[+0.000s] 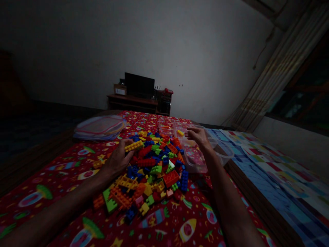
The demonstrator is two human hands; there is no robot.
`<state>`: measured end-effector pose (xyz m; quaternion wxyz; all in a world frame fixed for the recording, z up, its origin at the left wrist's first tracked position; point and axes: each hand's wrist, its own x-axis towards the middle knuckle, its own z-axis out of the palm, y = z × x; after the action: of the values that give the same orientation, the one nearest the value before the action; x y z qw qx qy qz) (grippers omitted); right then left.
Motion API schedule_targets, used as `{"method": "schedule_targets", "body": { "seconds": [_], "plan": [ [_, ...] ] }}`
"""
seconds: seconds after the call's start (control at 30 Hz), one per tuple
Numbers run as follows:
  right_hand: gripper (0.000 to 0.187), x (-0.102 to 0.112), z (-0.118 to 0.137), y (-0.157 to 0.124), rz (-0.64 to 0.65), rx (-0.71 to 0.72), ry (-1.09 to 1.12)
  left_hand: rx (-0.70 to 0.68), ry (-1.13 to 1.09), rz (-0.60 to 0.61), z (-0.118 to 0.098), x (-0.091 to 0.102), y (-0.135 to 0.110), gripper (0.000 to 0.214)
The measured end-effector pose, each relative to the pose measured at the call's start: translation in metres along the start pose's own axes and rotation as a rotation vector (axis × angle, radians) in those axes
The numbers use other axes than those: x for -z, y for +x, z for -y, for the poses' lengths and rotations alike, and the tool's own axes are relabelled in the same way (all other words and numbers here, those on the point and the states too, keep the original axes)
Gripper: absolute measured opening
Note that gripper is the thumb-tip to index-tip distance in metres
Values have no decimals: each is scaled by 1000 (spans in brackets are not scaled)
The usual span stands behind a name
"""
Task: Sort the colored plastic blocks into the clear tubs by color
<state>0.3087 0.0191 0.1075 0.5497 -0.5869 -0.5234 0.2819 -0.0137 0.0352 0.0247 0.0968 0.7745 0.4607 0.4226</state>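
My left hand (pixel 120 156) is closed on a long yellow toy building brick (pixel 134 146), its studs facing up, at the left side of a heap of mixed toy bricks (pixel 154 168). The heap has red, blue, green, orange and yellow pieces in many sizes. Over the clear plastic boxes, my right hand (pixel 197 136) reaches forward with bent fingers slightly apart. Just left of its fingertips is a yellow brick (pixel 180 132), apparently within a clear box, with a small gap between them. An orange piece (pixel 167 127) lies in the far-left box.
A near clear box (pixel 195 167) and another at the right (pixel 227 152) stand beside the heap. Stacked lids (pixel 99 127) lie at the back left. Everything rests on a red patterned cloth (pixel 185 216). A monitor (pixel 139 85) stands on a desk by the wall.
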Motion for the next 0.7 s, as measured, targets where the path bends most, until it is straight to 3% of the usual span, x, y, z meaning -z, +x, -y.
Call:
{"method": "schedule_targets", "body": {
  "seconds": [0.1,0.23,0.37,0.53,0.63,0.7],
  "plan": [
    [25,-29,16,-20,162,126,-126,-43,-24,13,-8,4,2,28],
    [28,-70,27,-58,355,489,-327,-160,-31,17,-25,13,7,30],
    [28,-86,26,-82,464,721,-528,-187,-72,56,-38,18,6,41],
    [18,-70,28,-73,453,708,-767,-179,-63,67,-41,21,5,46],
    [33,-50,30,-54,385,590,-842,-162,-61,82,-42,28,9,43],
    [41,-34,26,-37,311,481,-843,-202,-60,181,-44,34,12,41]
  ]
}}
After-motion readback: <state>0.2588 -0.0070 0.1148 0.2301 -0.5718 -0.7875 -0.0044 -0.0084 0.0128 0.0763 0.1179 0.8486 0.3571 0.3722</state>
